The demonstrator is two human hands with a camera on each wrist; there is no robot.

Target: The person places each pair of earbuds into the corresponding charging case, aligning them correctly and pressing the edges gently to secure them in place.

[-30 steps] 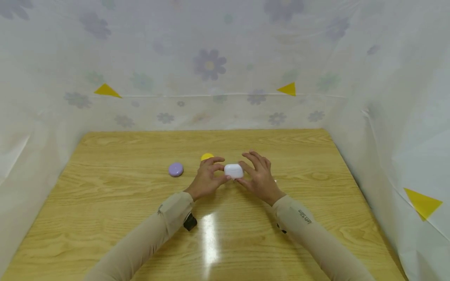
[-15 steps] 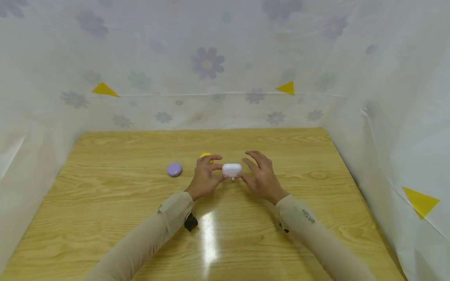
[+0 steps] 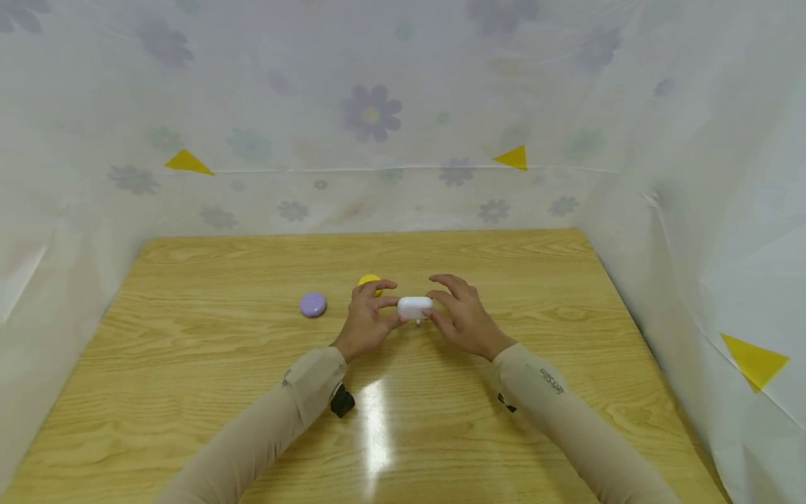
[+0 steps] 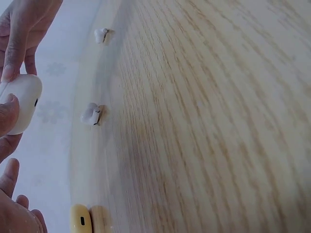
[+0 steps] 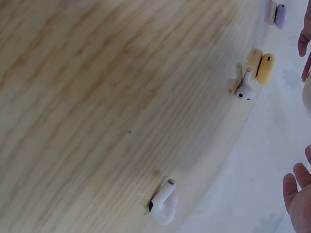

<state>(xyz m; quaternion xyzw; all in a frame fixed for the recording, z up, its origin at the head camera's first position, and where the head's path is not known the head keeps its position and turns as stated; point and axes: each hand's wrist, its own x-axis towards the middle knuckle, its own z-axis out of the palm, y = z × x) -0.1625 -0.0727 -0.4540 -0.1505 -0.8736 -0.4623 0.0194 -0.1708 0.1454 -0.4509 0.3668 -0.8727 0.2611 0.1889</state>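
A white earbud case (image 3: 415,308) is held above the table between both hands, its lid apparently down. My left hand (image 3: 367,323) pinches its left end between thumb and index finger. At the right end, my right hand (image 3: 469,323) grips it with thumb and index finger, the other fingers raised. The left wrist view shows a small dark slot on the case (image 4: 26,104). Below it, two white earbuds lie apart on the wood, a nearer earbud (image 4: 92,114) and a farther earbud (image 4: 101,35). From the head, mostly one earbud's stem (image 3: 418,322) shows.
A round yellow case (image 3: 370,280) lies just beyond my left fingers, partly hidden by them. Left of it sits a round purple case (image 3: 313,304). The wooden table (image 3: 220,392) meets flowered white sheeting (image 3: 264,203) at the back and sides.
The white case has tipped, so its face looks flatter from above. My right index finger had lifted away and is back at the case's right end. The left hand keeps its hold.
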